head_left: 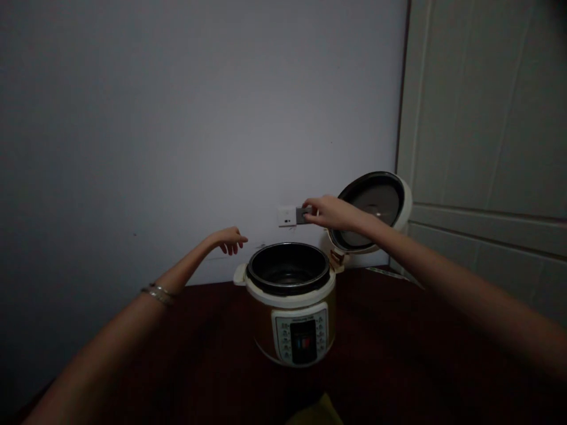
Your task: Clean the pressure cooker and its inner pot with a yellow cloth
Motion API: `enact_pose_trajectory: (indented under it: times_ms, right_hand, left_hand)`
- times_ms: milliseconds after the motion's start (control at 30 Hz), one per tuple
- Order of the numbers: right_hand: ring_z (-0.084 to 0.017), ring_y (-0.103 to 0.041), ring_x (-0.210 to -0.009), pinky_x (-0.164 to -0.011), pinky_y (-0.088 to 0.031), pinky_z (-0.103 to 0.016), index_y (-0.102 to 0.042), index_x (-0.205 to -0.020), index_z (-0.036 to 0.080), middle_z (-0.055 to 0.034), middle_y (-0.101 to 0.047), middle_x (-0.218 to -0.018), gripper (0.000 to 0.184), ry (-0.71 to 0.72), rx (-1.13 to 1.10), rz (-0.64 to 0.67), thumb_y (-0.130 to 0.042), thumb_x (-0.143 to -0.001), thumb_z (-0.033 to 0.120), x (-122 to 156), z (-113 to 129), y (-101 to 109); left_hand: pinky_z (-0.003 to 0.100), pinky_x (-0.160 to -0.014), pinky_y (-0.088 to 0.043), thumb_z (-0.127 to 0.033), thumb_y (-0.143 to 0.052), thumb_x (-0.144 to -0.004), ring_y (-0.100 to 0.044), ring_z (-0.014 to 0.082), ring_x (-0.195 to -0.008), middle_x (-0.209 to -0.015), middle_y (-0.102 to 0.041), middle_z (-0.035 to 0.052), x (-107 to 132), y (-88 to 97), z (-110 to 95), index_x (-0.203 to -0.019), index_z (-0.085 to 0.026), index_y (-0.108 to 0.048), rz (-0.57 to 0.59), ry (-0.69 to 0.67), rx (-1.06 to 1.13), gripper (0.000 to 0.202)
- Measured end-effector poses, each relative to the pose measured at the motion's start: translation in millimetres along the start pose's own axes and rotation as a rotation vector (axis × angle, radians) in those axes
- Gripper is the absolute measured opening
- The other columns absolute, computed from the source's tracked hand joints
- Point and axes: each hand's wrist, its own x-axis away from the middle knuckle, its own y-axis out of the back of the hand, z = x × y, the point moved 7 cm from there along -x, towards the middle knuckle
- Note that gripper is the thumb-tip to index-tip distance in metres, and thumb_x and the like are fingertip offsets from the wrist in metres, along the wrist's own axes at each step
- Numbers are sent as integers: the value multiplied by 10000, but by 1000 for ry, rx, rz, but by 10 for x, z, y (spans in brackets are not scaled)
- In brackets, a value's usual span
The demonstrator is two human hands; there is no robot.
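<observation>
A cream and gold electric cooker [290, 321] stands on a dark red floor [398, 348] against the wall, its black inner pot showing. Its lid [374, 206] is swung open to the right. My right hand [330, 212] reaches over the cooker to a white wall socket [287, 216] and pinches a grey plug [303, 214] at it. My left hand [228, 239] hovers left of the cooker near the wall, fingers loosely curled and apart, holding nothing. A metal bangle [158, 293] sits on my left wrist.
A plain pale wall [177, 118] fills the back. A white panelled door [487, 147] stands at the right, close behind the open lid. Something yellowish [316, 413] shows at the bottom edge. The room is dim.
</observation>
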Motion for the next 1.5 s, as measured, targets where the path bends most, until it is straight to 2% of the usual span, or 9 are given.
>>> enact_pose_trajectory:
  times_ms: [33,100,233,367,633,967,1100,1333,1500]
  right_hand:
    - [-180,-648,-785,-721,-477,-268,-604,-1161,90,-131,-696,-946,369,-53,38,153,-510,-854,270,-69,-39,-241]
    - [-213,-664,-765,-690,-498,-292,-646,-1090,50,-174,-694,-957,352,-104,74,295,-568,-807,244,-135,-103,-619]
    - [-300,-649,-941,-754,-502,-331,-676,-1023,27,-246,-666,-1026,318,-160,144,340,-607,-764,198,-93,-221,-1120]
    - [-326,-630,-1002,-781,-496,-351,-660,-1063,36,-262,-644,-1074,333,-193,176,340,-575,-792,208,21,-322,-1332]
    - [-288,-641,-984,-760,-487,-295,-660,-1055,53,-239,-653,-1068,326,-201,156,359,-583,-791,228,125,-451,-1452]
    - [-274,-645,-969,-720,-474,-267,-661,-1062,43,-235,-660,-1057,343,-221,95,360,-565,-757,169,130,-534,-1543]
    - [-240,-658,-919,-685,-463,-230,-678,-1017,45,-205,-687,-993,314,-222,54,369,-562,-744,148,102,-575,-1559]
    - [-217,-667,-815,-605,-444,-209,-704,-938,27,-184,-708,-888,273,-230,-5,378,-563,-734,141,52,-577,-1447]
    - [-195,-659,-714,-539,-426,-202,-714,-883,27,-169,-711,-820,236,-247,-51,386,-566,-730,128,31,-557,-1304]
  left_hand:
    - [269,-489,-413,-423,-548,-757,-556,167,-460,-543,-609,81,-7,-12,-2,-681,-121,-632,34,2,5,322]
    - [264,-471,-399,-468,-581,-725,-524,152,-440,-514,-586,70,9,-65,-10,-626,-130,-643,96,2,15,357]
    - [261,-434,-367,-551,-620,-662,-448,129,-396,-459,-533,48,104,-211,-48,-559,-147,-639,152,-8,16,418]
    - [272,-424,-359,-570,-615,-640,-437,138,-390,-430,-491,43,192,-341,-104,-508,-150,-624,172,-22,-27,441]
    - [264,-428,-336,-485,-679,-587,-421,139,-408,-406,-490,54,224,-467,-173,-427,-160,-572,171,-37,-59,378]
    - [237,-419,-285,-430,-625,-619,-381,109,-381,-369,-464,27,194,-592,-63,-406,-168,-529,149,-46,-46,351]
    - [235,-411,-280,-410,-627,-626,-382,103,-372,-372,-462,16,151,-599,-14,-410,-166,-514,121,-44,-14,345]
    - [246,-414,-303,-406,-639,-654,-389,103,-366,-388,-451,2,100,-561,75,-426,-165,-500,61,-27,47,360]
    - [238,-423,-286,-403,-618,-657,-380,94,-395,-418,-443,-13,181,-485,18,-450,-171,-477,27,-35,111,342]
